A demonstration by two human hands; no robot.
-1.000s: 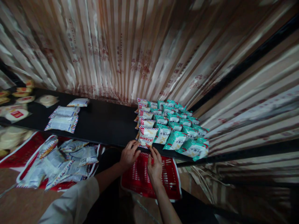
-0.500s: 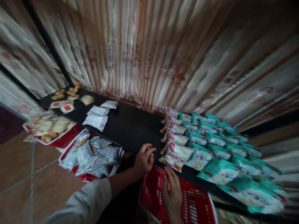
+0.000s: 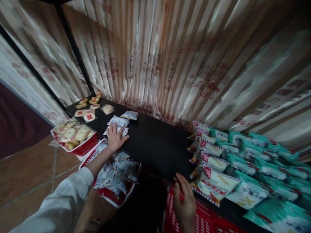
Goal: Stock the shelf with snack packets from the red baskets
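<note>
My left hand [image 3: 114, 138] reaches out to the left, fingers spread, over a pale snack packet [image 3: 124, 132] with a striped edge. It seems to touch the packet, and partly covers it. Another such packet [image 3: 120, 121] lies just behind, and a third packet [image 3: 130, 115] sits farther back on the black shelf [image 3: 155, 142]. By the shelf's front edge is my right hand [image 3: 186, 202], loosely bent, with its thumb apart and nothing visible in it. To its right stands a row of white-and-red snack bags [image 3: 216, 181], overlapping front to back.
Rows of green snack bags [image 3: 250, 191] fill the shelf's right side. Round packaged cakes [image 3: 90, 116] lie at its left end. Below are a red basket of cakes [image 3: 84, 149], a basket of pale packets [image 3: 114, 199] and another red basket [image 3: 204, 216]. Corrugated sheeting [image 3: 150, 64] stands behind.
My left hand has moved left from the shelf's front middle to the pale packets, and its fingers have spread. My right hand stays near the front edge. The view has turned left.
</note>
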